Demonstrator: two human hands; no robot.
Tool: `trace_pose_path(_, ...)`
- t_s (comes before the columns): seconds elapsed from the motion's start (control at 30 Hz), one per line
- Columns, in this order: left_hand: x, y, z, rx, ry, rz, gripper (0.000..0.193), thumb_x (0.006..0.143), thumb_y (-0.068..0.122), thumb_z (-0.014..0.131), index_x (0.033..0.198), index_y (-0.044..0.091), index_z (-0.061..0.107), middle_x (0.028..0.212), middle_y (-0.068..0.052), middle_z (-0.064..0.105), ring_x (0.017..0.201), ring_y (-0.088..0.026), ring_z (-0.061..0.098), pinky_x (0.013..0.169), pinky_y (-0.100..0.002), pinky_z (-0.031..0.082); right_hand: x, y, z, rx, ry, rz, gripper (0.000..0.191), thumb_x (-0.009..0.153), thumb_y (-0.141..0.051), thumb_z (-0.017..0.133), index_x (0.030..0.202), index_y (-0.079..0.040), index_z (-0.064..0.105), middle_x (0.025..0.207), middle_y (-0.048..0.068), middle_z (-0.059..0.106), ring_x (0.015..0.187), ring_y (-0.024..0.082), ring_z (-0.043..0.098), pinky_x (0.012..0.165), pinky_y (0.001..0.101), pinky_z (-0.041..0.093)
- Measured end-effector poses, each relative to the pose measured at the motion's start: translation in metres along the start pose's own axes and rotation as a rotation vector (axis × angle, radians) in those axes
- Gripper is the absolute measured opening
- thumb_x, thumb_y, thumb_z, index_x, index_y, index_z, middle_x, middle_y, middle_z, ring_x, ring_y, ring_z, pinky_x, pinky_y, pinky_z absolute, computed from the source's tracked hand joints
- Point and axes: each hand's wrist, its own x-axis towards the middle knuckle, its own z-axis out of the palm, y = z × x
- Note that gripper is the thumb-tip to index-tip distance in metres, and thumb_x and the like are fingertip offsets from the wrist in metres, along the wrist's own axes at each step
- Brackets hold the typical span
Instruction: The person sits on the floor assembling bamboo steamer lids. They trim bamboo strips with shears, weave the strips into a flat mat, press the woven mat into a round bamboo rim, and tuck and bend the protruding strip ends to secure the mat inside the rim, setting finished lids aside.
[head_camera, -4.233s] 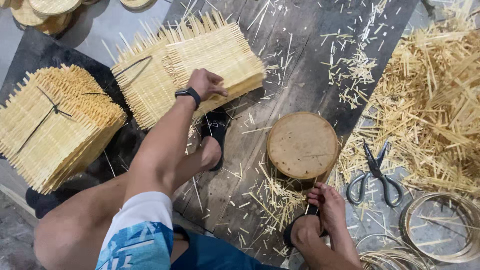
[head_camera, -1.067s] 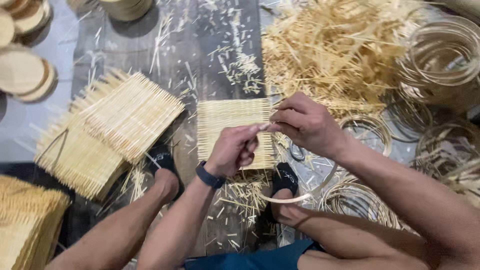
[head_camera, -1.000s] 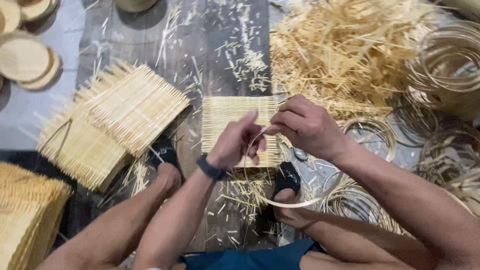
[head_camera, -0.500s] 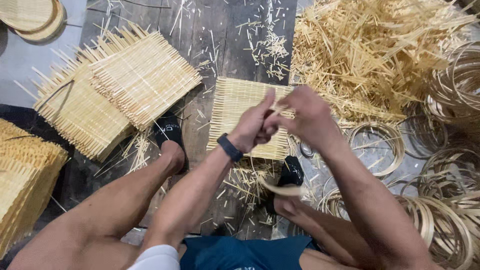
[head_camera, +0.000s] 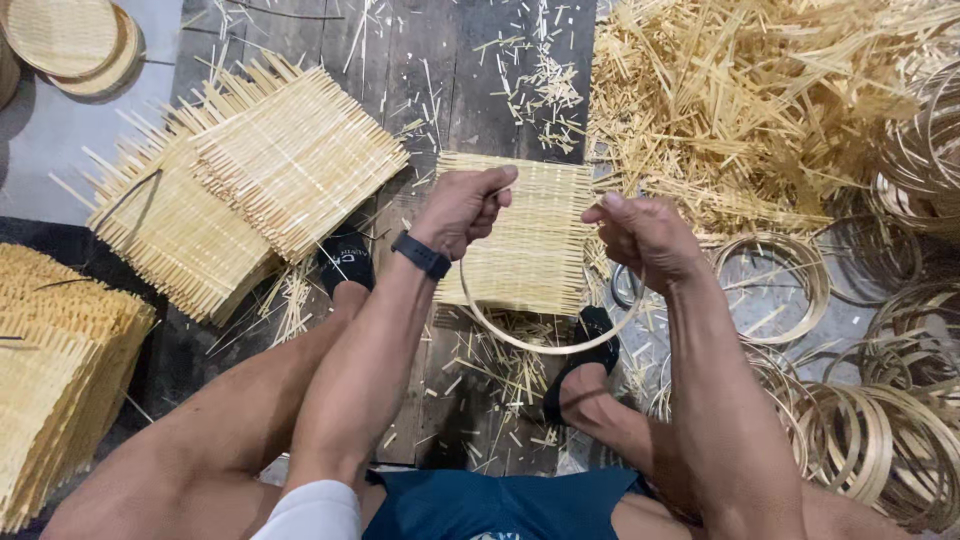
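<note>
My left hand (head_camera: 462, 207) and my right hand (head_camera: 645, 236) both grip a thin bamboo hoop (head_camera: 545, 345), one on each side, holding it just above a square woven bamboo mat (head_camera: 528, 255). The mat lies on the dark wooden floor (head_camera: 455, 70) between my two feet. The hoop's lower arc hangs toward me, below the mat's near edge. A black watch sits on my left wrist.
Stacks of woven square mats (head_camera: 260, 170) lie at the left, with another pile (head_camera: 50, 370) at the far left. Round woven discs (head_camera: 70, 40) sit at the top left. Loose bamboo strips (head_camera: 760, 100) are heaped at the top right, and many bamboo hoops (head_camera: 860, 430) lie at the right.
My hands have moved apart along the hoop, spreading it wider over the mat. The view has shifted slightly; earlier my left hand reached to the mat stack.
</note>
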Motion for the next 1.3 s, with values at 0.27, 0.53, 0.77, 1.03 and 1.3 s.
trace_pose_path(0.27, 0.014, -0.017, -0.035, -0.533, 0.082, 0.062, 0.026, 0.096, 0.029, 0.072, 0.083, 0.009, 0.063, 0.055, 0.007, 0.048, 0.042, -0.004, 0.036, 0.038, -0.021, 0.023, -0.003, 0.020, -0.006, 0.255, 0.076, -0.088, 0.035, 0.097, -0.024, 0.069, 0.114, 0.006, 0.068, 0.077, 0.004, 0.066, 0.069, 0.017, 0.066, 0.064, 0.0336, 0.061)
trace_pose_path(0.53, 0.044, -0.087, -0.069, 0.042, 0.479, 0.347, 0.023, 0.089, 0.023, 0.077, 0.108, 0.010, 0.078, 0.067, 0.003, 0.067, 0.058, -0.009, 0.060, 0.052, -0.026, 0.049, 0.051, 0.091, -0.008, -0.160, 0.469, -0.115, 0.023, 0.086, -0.009, 0.076, 0.107, -0.003, 0.069, 0.083, 0.006, 0.073, 0.071, 0.016, 0.071, 0.059, 0.0335, 0.058)
trace_pose_path(0.77, 0.057, -0.132, -0.102, 0.954, 0.694, 0.375, 0.013, 0.079, 0.017, 0.079, 0.089, 0.009, 0.082, 0.083, -0.013, 0.077, 0.074, -0.028, 0.073, 0.070, -0.038, 0.056, 0.084, 0.157, -0.012, -0.772, 0.648, -0.332, 0.026, 0.083, -0.011, 0.081, 0.108, -0.003, 0.080, 0.090, 0.016, 0.077, 0.079, 0.022, 0.074, 0.078, 0.0335, 0.058)
trace_pose_path(1.03, 0.064, -0.129, -0.102, 1.007, 0.727, 0.278, 0.018, 0.071, 0.014, 0.079, 0.088, 0.010, 0.082, 0.081, -0.012, 0.077, 0.073, -0.025, 0.074, 0.072, -0.035, 0.058, 0.080, 0.151, -0.003, -0.852, 0.655, -0.257, 0.020, 0.084, -0.019, 0.082, 0.101, -0.008, 0.081, 0.083, 0.016, 0.076, 0.073, 0.027, 0.074, 0.076, 0.0371, 0.056)
trace_pose_path(1.3, 0.074, -0.143, -0.120, 0.604, 0.690, 0.063, 0.018, 0.067, 0.007, 0.085, 0.085, 0.005, 0.081, 0.077, -0.007, 0.078, 0.065, -0.015, 0.072, 0.061, -0.030, 0.059, 0.083, 0.148, -0.010, -0.878, 0.613, -0.279, 0.018, 0.086, -0.021, 0.082, 0.097, -0.006, 0.081, 0.081, 0.017, 0.075, 0.074, 0.030, 0.073, 0.075, 0.0398, 0.056)
